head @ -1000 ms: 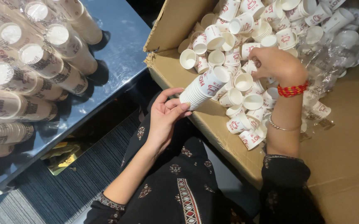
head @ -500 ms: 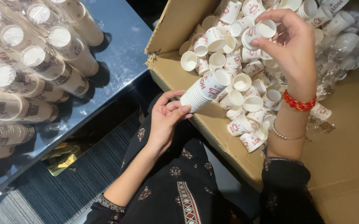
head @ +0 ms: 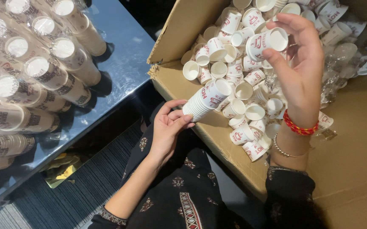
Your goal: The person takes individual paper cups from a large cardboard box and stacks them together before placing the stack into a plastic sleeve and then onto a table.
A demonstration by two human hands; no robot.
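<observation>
My left hand (head: 168, 127) grips the base of a short stack of nested white paper cups with red print (head: 206, 99), tilted with its mouth toward the box. My right hand (head: 298, 68), with a red beaded bracelet and a thin bangle on the wrist, is raised over the box and pinches a single white paper cup (head: 266, 41) between thumb and fingers. Below both hands a large open cardboard box (head: 353, 152) holds a heap of several loose cups of the same kind (head: 238, 91).
To the left, a blue table (head: 126, 70) carries rows of long cup stacks wrapped in clear plastic (head: 43, 72), lying on their sides. Crumpled clear wrappers (head: 344, 63) lie in the box at the right. Dark ribbed carpet (head: 64, 199) shows below the table.
My right hand rose out of the cup heap with one cup in its fingers and turned palm-up. The left hand and its stack stayed nearly still.
</observation>
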